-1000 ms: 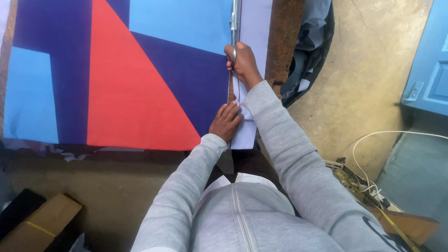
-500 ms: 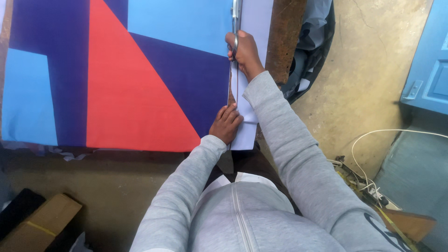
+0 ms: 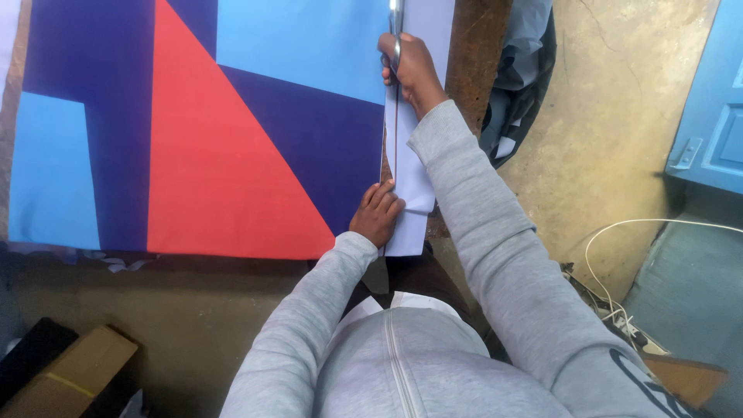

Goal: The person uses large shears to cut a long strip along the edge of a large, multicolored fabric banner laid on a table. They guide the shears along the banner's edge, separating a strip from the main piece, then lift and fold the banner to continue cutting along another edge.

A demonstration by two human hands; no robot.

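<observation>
Covering the table (image 3: pixel 472 70), the sheet (image 3: pixel 193 131) lies flat in blue, navy and red blocks, its pale right strip (image 3: pixel 414 186) running lengthwise away from the person. Left hand (image 3: pixel 377 214) presses the near end, fingers flat. Right hand (image 3: pixel 409 66), farther up that line, is closed around metal scissors (image 3: pixel 396 19).

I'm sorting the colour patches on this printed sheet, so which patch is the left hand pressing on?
The left hand rests on the dark navy patch, at its right edge beside the white margin. The red triangle and light blue patches lie farther off.
</observation>
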